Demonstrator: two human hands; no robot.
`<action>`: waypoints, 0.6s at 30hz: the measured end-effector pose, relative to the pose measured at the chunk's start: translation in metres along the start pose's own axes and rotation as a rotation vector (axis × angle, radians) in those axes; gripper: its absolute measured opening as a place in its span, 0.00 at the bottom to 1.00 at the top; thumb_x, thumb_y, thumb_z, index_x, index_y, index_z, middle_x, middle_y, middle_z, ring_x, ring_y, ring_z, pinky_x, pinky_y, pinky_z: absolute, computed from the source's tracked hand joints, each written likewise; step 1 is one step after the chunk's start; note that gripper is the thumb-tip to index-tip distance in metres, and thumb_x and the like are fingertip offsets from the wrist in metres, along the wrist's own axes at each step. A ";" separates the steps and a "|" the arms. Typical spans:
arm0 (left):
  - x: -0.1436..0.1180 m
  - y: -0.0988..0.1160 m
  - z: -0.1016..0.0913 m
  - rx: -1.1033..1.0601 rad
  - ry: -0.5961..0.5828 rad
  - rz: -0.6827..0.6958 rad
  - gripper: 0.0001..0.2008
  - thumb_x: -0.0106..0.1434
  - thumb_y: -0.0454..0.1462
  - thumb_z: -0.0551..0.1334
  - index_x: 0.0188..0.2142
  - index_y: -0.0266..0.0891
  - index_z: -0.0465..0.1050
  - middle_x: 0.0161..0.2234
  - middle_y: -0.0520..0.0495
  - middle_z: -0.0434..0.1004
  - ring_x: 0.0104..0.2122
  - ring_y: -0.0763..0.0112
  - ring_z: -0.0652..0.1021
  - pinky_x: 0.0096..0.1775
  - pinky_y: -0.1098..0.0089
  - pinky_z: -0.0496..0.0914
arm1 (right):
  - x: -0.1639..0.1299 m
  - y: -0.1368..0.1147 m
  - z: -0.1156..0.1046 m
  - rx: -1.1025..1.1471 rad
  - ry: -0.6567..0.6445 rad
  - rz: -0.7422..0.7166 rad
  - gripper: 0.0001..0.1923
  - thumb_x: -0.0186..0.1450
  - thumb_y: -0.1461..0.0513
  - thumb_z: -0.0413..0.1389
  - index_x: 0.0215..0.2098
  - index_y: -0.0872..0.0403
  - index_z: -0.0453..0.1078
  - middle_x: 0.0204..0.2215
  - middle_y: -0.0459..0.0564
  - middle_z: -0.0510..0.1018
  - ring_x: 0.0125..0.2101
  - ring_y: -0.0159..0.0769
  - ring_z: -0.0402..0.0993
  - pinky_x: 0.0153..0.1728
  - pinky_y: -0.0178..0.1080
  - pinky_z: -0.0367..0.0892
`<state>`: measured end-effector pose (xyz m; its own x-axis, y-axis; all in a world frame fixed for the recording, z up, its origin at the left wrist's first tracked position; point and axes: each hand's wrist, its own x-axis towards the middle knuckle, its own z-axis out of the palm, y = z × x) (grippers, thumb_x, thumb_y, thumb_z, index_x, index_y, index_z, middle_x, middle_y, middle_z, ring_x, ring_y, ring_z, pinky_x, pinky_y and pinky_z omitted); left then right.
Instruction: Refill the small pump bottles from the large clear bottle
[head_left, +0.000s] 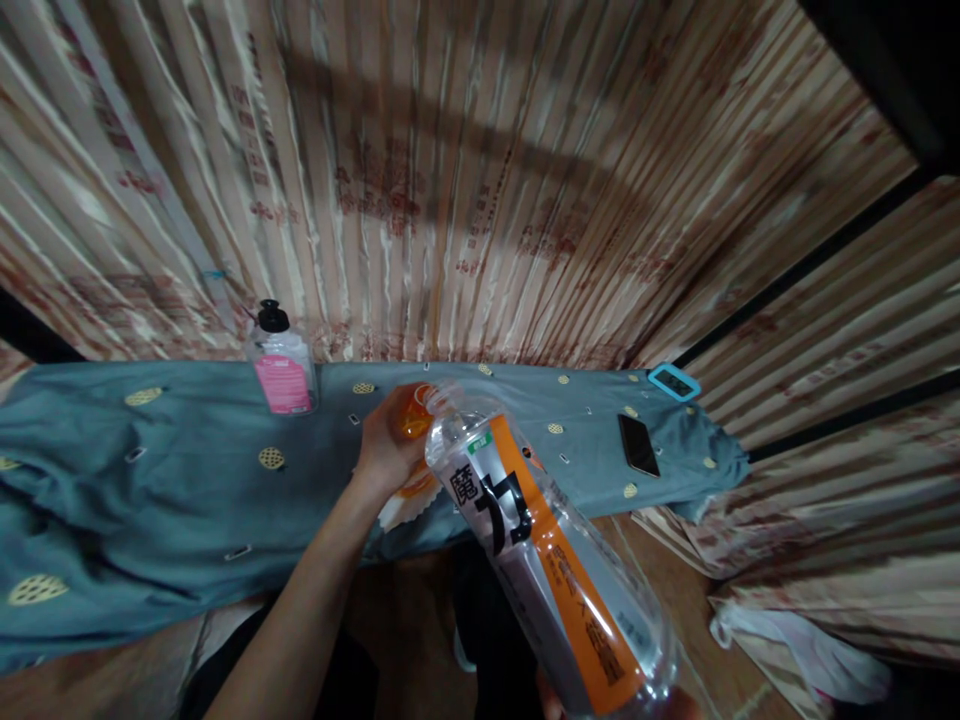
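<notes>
A large clear plastic bottle with an orange and silver label is tilted, its neck towards my left hand. My right hand grips its base at the bottom edge of the view; only parts of the fingers show. My left hand is closed around a shiny orange item right at the bottle's mouth. Below that hand an orange piece with a pale wavy edge sticks out. Fingers and bottle hide most of the orange item, so I cannot tell its kind, nor whether it touches the mouth.
A clear bottle with a pink label and black cap stands on the grey-blue patterned cloth to the left. A dark phone and a blue-framed device lie at the right. Pleated curtains hang behind. A white bag lies lower right.
</notes>
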<state>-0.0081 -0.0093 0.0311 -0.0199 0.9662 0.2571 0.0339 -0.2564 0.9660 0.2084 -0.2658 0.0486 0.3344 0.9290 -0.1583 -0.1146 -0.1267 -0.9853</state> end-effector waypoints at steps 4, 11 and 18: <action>0.000 -0.003 0.000 0.003 -0.015 -0.005 0.24 0.50 0.49 0.78 0.46 0.46 0.86 0.46 0.43 0.94 0.49 0.44 0.91 0.54 0.52 0.86 | 0.001 -0.004 0.003 0.035 -0.016 0.002 0.29 0.78 0.48 0.73 0.71 0.48 0.77 0.66 0.59 0.84 0.62 0.61 0.85 0.52 0.63 0.90; 0.002 -0.005 -0.002 0.019 -0.025 0.022 0.25 0.50 0.52 0.79 0.45 0.45 0.86 0.46 0.41 0.94 0.48 0.43 0.91 0.56 0.51 0.85 | 0.004 -0.004 0.008 0.075 -0.030 0.002 0.31 0.78 0.46 0.72 0.71 0.50 0.76 0.64 0.59 0.85 0.60 0.60 0.87 0.51 0.62 0.90; 0.002 -0.005 -0.003 -0.016 -0.019 0.013 0.27 0.48 0.52 0.79 0.45 0.44 0.86 0.46 0.41 0.95 0.49 0.44 0.91 0.54 0.54 0.84 | 0.000 0.000 0.007 0.037 -0.008 -0.013 0.27 0.79 0.47 0.71 0.70 0.50 0.78 0.64 0.58 0.86 0.57 0.57 0.88 0.52 0.60 0.90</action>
<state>-0.0109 -0.0060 0.0270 -0.0010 0.9632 0.2689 0.0184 -0.2688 0.9630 0.2018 -0.2631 0.0488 0.3281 0.9334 -0.1450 -0.1448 -0.1020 -0.9842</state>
